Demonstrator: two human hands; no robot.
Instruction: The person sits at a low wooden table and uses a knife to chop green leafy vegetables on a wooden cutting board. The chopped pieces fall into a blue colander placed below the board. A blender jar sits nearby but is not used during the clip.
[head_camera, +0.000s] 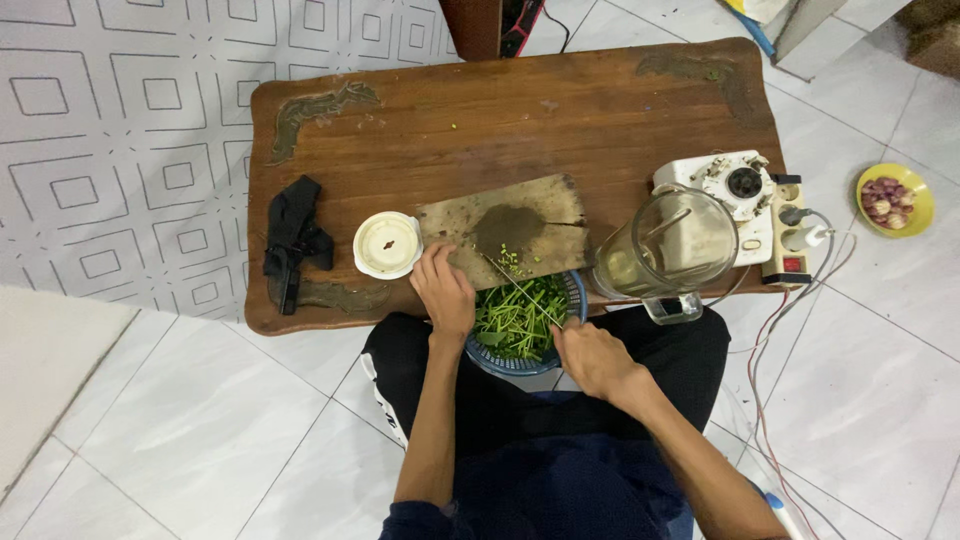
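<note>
**Desk:** What did the overhead frame show?

**Photographer:** A seated person worked at a low brown wooden tabletop (520, 110) with carved corners. The left hand (443, 290) lay curled, palm down, on the near edge of a worn wooden cutting board (510, 228), over the rim of a round blue plastic basket (575, 290) of green leafy stems (515, 320) held in the lap at six o'clock. The right hand (592, 358) was closed around a thin knife (520, 290), its blade angled toward the board at eleven o'clock.

**Desk:** How would the greens handle?

**Photographer:** By my judgement, light, limp and springy, easy to scatter; best pinched as a bundle near the stem ends. Small chopped bits (510, 258) lay on the board.

**Desk:** Any packages or labels?

**Photographer:** None that could be made out. A round white lidded tub (387, 243) stood at nine o'clock of the board, with a crumpled black strap (293, 238) beyond it. At three o'clock stood a clear blender jug (668, 250) before a white blender base (735, 195) and a white power strip (792, 232) with a red switch. A yellow bowl of purple shallots (894, 198) sat on the white tiled floor (200, 420) farther right.
</note>
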